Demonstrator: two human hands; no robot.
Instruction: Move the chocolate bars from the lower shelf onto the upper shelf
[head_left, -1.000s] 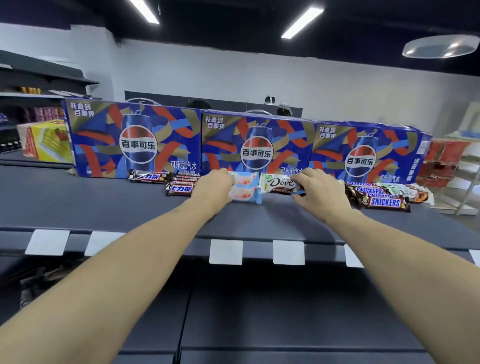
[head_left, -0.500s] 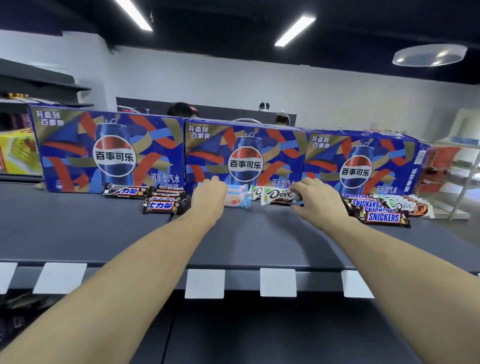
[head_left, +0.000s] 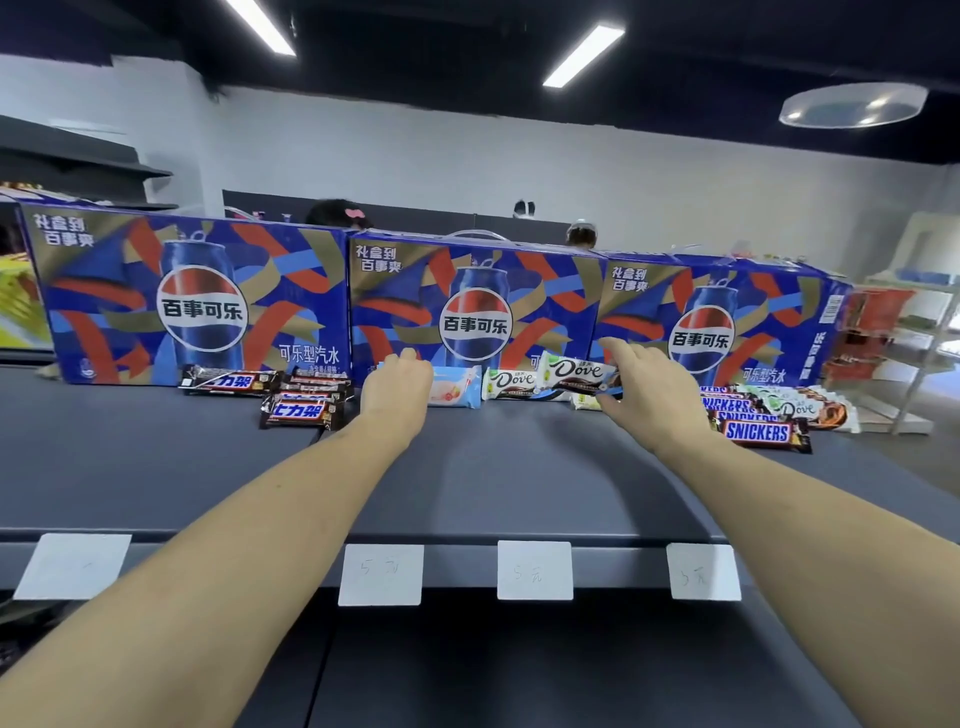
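Pinching a white Dove bar (head_left: 577, 375) at its right end, the fingers (head_left: 615, 387) of the person's right hand (head_left: 649, 395) hold it tilted above the upper shelf (head_left: 156, 457), just over a second Dove bar (head_left: 511, 384) lying flat there. The left hand (head_left: 397, 392) covers the near end of a pale blue bar (head_left: 454, 392); its fingers curl over the wrapper, though whether they grip it or merely rest on it cannot be told from this angle. Snickers bars in Chinese wrappers (head_left: 298, 400) lie stacked to the left, and more Snickers bars (head_left: 761, 428) are heaped to the right, all in front of three Pepsi cartons (head_left: 467, 312). The risk lies in that thin end grip: a slick wrapper may slip, or the bar, set down askew, could slide off the one beneath and knock the loose piles beside it.
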